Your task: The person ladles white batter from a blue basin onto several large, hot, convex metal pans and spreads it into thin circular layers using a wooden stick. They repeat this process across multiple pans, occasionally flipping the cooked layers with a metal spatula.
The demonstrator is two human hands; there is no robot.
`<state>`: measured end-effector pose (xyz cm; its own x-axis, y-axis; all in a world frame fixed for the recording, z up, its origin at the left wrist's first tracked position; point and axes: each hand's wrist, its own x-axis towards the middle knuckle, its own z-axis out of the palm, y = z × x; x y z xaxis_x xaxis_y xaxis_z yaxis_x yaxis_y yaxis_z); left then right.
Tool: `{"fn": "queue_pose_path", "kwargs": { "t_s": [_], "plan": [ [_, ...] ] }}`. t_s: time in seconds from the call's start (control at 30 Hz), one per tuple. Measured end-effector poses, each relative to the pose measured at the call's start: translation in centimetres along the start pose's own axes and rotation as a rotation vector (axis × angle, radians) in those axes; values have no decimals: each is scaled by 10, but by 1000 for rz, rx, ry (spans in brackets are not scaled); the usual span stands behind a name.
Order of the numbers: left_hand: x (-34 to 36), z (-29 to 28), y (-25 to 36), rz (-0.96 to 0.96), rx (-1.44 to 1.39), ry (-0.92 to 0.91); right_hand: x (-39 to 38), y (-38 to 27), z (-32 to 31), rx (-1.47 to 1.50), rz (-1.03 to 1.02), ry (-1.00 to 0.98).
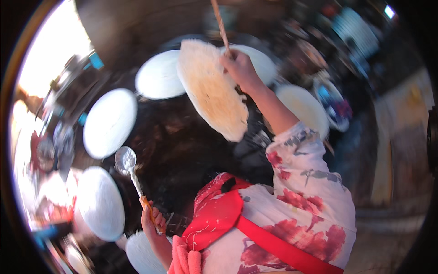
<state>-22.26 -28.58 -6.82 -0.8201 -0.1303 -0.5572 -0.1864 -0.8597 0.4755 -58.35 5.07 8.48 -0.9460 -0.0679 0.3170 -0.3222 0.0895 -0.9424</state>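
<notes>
My left hand [153, 218] is closed round the orange handle of a metal ladle [126, 159], whose bowl looks coated in something whitish. Up in front, my right hand [241, 69] is closed on a thin brown stick [220, 22] that slants up past the top edge. A large thin flatbread [212, 89], cream at its rim and browned in the middle, hangs in the air against the right fingers. Whether those fingers pinch it or only the stick bears it, I cannot tell. Around both hands lie round white discs, such as one at far left-centre [110, 123], like batter-covered griddles.
More white discs ring the dark middle, at near left [100, 203], far [159, 75] and right [303, 109]. A light basin [335, 102] with coloured items stands to the right. Blurred clutter lines the left side. A pale board [401, 137] lies at far right.
</notes>
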Motion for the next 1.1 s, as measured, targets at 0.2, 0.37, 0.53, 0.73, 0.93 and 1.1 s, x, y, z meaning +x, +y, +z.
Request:
{"fn": "queue_pose_path", "kwargs": {
  "t_s": [0.2, 0.37, 0.53, 0.73, 0.93, 1.1],
  "plan": [
    [-26, 30, 32, -132, 217, -180, -137, -93, -178, 49, -78, 845],
    [8, 95, 2, -202, 285, -294, -217, -44, -362, 18, -73, 1273],
    [-10, 143, -4, -332, 377, -227, -340, 58, -430, -22, 363, 1434],
    [55, 160, -58, -354, 386, -211, -333, 166, -406, -99, 611, 1303],
    [42, 151, -65, -350, 129, -212, -304, 120, -352, -1311, 701, 935],
    [2, 145, -84, -158, -54, -137, -207, 128, -187, -874, 257, 209]
  ]
}}
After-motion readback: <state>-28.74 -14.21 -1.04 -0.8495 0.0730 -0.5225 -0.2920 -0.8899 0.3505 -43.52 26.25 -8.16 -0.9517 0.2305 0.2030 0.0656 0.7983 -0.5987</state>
